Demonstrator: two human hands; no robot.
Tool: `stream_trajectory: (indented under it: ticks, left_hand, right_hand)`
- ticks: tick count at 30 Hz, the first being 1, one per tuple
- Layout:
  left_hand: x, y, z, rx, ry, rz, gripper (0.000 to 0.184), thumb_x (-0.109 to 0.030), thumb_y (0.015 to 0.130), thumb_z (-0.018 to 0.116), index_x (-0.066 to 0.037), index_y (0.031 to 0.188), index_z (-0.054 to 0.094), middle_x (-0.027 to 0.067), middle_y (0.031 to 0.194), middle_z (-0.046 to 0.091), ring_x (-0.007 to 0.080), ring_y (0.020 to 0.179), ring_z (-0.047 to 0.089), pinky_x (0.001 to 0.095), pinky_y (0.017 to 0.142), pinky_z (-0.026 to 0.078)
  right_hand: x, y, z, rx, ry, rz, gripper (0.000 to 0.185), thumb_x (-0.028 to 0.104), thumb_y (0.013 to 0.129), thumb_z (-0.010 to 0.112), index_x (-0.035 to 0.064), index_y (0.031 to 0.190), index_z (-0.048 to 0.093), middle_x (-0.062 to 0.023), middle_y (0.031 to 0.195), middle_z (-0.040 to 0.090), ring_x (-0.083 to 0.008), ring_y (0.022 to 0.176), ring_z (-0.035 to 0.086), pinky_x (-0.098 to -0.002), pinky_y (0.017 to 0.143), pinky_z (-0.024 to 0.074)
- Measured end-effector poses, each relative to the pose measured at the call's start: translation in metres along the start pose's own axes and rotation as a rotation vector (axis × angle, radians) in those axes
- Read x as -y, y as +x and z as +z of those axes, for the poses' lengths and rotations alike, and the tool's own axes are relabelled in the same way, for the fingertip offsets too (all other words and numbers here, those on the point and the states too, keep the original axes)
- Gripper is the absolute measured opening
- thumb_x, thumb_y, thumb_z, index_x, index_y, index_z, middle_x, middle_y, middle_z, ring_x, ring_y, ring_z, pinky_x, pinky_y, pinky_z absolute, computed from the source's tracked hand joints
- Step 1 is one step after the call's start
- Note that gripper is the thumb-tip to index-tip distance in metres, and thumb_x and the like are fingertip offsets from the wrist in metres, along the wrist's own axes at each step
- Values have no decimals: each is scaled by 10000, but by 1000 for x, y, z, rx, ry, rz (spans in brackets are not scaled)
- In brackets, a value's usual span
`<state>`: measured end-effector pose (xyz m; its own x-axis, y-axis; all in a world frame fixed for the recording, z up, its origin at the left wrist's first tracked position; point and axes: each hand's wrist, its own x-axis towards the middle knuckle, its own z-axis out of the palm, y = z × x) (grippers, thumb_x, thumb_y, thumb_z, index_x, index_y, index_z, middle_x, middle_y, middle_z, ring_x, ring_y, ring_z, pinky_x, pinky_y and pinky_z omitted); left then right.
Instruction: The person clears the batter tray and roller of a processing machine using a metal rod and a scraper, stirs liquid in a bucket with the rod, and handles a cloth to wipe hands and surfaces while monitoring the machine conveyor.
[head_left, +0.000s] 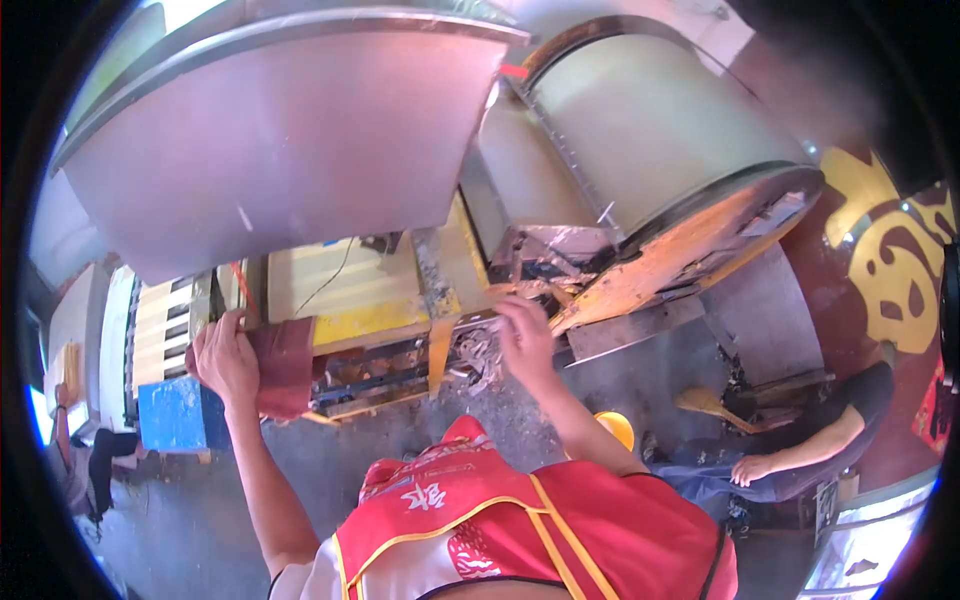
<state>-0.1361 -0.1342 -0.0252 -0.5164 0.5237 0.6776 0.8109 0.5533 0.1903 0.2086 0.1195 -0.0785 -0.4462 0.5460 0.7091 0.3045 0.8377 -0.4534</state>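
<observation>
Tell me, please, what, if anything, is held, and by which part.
I cannot tell: the left hand touches the left end of the maroon sheet; right hand unclear.

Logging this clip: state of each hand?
Left hand: on the flat maroon sheet; grip cannot be told.
Right hand: loosely bent; any hold cannot be told.

I'm reading one maroon piece [288, 362] under the left hand [228, 360]: matte, plain, roughly four-sided. Cloth or stiff sheet, can't tell from here. It's at the near left corner of the machine bed, right edge by the bright yellow rim; the hand covers part of its left side, near edge exposed. Second item I see: grey metal scrap [478, 352], thin bits in a loose tangle, just left of the right hand [527, 338]. Individual pieces too small for me to sort.
</observation>
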Motion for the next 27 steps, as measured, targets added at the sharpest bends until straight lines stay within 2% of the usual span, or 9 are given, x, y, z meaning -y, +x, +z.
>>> stream_trajectory:
  ticks: [5,10,12,13,15,16,18,23,27]
  left_hand:
    - [-2,3,-2,-34,19,8,224,-68,809,559,-147,977,686,61,783,642,282,825,612,395,816,456]
    - [0,2,2,-6,6,-24,215,-83,814,557,-153,971,685,64,773,641,291,812,616,400,812,458]
    - [1,2,2,-22,-4,-19,217,-84,810,559,-158,969,685,65,780,642,293,829,617,402,813,460]
    - [1,2,1,-12,5,-18,215,-81,802,564,-154,966,683,68,783,641,296,845,616,401,824,460]
    - [0,2,0,-35,21,-11,213,-78,799,568,-150,963,682,72,785,640,298,850,615,402,829,460]
    - [0,2,0,-52,23,9,210,-76,796,571,-147,961,681,76,787,640,300,856,615,402,834,460]
    - [0,2,-2,-29,-9,5,213,-74,789,579,-141,963,683,85,787,637,299,849,615,403,839,460]
    - [-6,4,-7,-44,3,11,173,-79,799,579,-128,937,671,69,775,640,264,795,621,394,846,464]
    - [-7,6,-10,-29,-11,14,160,-86,811,573,-117,933,671,64,778,645,256,787,620,391,846,464]
  right_hand:
    - [-22,-58,-2,116,40,252,96,83,885,640,58,970,677,-114,914,691,-317,869,670,-397,761,533]
    - [16,-110,70,638,294,273,354,193,909,644,79,1241,598,-101,898,710,-253,744,701,-355,646,542]
    - [5,-140,122,650,510,511,631,204,915,631,80,1469,356,-121,925,712,-225,666,697,-348,613,543]
    - [4,-146,141,659,516,504,631,204,915,631,80,1469,356,-121,925,712,-225,666,697,-348,613,543]
    - [8,-149,168,664,663,850,766,187,933,601,89,1547,154,-138,977,703,-204,619,686,-331,563,538]
    - [11,-148,175,680,671,842,766,187,933,601,89,1547,154,-138,977,703,-204,619,686,-331,563,538]
    - [16,-144,187,602,753,1188,727,176,953,579,140,1536,148,-142,1000,666,-194,625,686,-284,488,511]
    - [-22,-171,233,633,702,1307,375,194,976,533,73,1325,465,-129,982,673,-178,625,684,-287,462,500]
    - [-48,-200,233,671,335,775,224,213,993,521,31,1086,613,-103,828,671,-178,622,679,-304,515,517]
